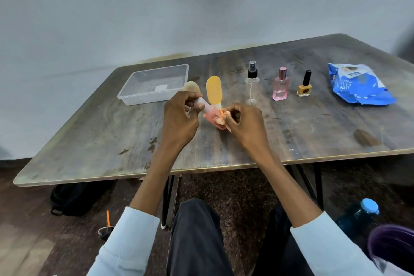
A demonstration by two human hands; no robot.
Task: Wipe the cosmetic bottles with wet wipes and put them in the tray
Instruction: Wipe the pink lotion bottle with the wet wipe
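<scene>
1. Dark trousers and pale blue sleeves sit closest to the lens; on the floor to the left lie a black bag and an orange-handled tool.
2. At the table's left rear stands a clear plastic tray, holding no bottles.
3. Just right of the tray, a beige tube and a yellow tube stand on their caps, side by side.
4. In front of them, the left hand curls its fingers and thumb round the white cap end of a pink bottle, held tilted above the table.
5. Meeting it, the right hand pinches a crumpled wipe with bent fingers and presses it against the bottle's lower end.
6. Further right, standing in a row, are a clear spray bottle, a pink perfume bottle and a yellow nail polish.
7. Well apart at the right rear lies a blue wipes pack.
8. On the floor at the right is a dark bottle with a blue cap.
</scene>
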